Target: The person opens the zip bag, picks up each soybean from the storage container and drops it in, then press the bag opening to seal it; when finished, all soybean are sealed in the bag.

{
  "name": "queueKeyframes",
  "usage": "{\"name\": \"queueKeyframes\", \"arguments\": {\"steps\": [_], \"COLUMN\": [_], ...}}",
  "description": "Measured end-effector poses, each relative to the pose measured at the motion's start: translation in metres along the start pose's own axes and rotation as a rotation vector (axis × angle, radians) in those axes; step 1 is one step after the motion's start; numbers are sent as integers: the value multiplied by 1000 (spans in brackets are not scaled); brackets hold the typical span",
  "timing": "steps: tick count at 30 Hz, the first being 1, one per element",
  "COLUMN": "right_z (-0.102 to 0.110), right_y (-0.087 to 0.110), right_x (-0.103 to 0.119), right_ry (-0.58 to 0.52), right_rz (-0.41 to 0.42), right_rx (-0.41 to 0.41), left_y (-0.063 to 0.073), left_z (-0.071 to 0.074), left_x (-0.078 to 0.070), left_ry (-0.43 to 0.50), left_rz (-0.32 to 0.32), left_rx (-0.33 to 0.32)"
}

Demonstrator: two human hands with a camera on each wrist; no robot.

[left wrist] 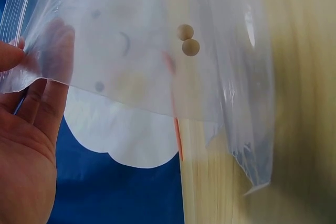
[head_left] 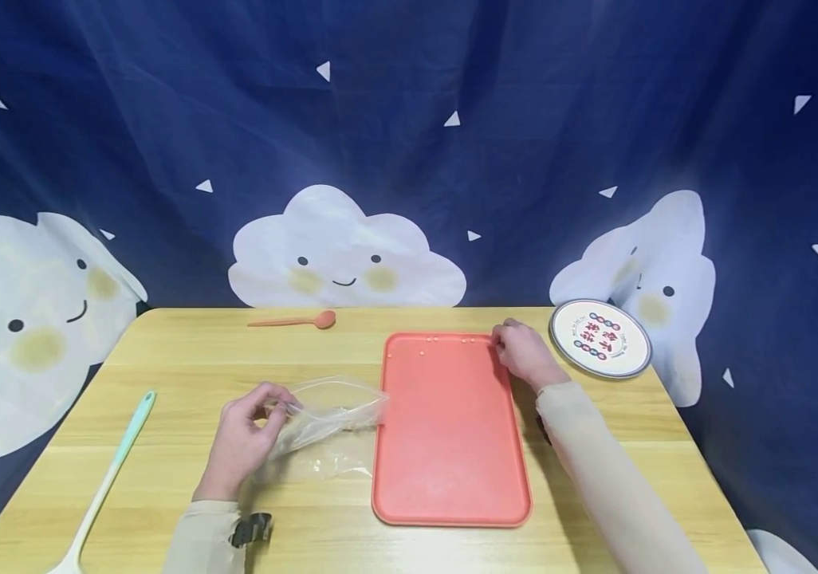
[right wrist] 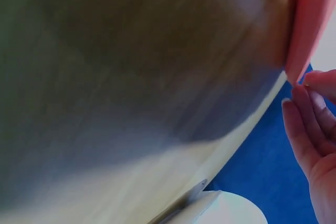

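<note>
Head: clear bag [head_left: 326, 418] lay left of tray [head_left: 452, 446]—left hand [head_left: 244, 438] pinched its mouth; right hand [head_left: 529, 355] at tray's far-right corner. Left wrist: two balls [left wrist: 190, 48] inside—bag seemed light, limp, best held by zip edge [left wrist: 22, 11]. Right wrist: grip unclear.

A pale, wood-grained table [head_left: 595, 494] with rounded far corners carries everything. Taking its middle as the clock's centre and the far edge as 12, a red rectangular tray [head_left: 448, 446] lies just toward 3, its long sides running 12 to 6. A clear plastic bag [head_left: 337, 418] sits toward 9, its mouth overlapping the tray's rim; whether its underside touches the wood cannot be told. Near the far edge, at 11, lies an orange spoon [head_left: 294, 321], bowl toward 3. A white utensil with a mint-green grip [head_left: 116, 470] stretches from 10 to 8. At 2 sits an oval printed plate [head_left: 600, 339].
</note>
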State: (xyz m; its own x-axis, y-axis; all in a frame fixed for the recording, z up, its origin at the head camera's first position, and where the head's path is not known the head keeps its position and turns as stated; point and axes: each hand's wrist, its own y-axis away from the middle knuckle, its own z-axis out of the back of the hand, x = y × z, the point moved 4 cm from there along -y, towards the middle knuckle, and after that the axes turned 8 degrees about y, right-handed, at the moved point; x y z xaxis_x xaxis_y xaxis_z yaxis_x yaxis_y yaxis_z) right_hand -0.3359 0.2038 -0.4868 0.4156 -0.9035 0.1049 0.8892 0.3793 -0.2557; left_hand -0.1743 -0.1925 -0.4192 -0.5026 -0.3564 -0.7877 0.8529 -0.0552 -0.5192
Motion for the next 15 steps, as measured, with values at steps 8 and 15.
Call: {"name": "queueKeyframes", "arguments": {"steps": [8, 15], "right_z": [10, 18], "right_y": [5, 11], "right_x": [7, 20], "right_ry": [-189, -406], "right_rz": [-69, -72], "right_rx": [10, -19], "left_y": [1, 0], "left_z": [-1, -1], "left_x": [1, -3], "left_ry": [3, -9], "left_rz": [-1, 4], "left_rx": [0, -4]}}
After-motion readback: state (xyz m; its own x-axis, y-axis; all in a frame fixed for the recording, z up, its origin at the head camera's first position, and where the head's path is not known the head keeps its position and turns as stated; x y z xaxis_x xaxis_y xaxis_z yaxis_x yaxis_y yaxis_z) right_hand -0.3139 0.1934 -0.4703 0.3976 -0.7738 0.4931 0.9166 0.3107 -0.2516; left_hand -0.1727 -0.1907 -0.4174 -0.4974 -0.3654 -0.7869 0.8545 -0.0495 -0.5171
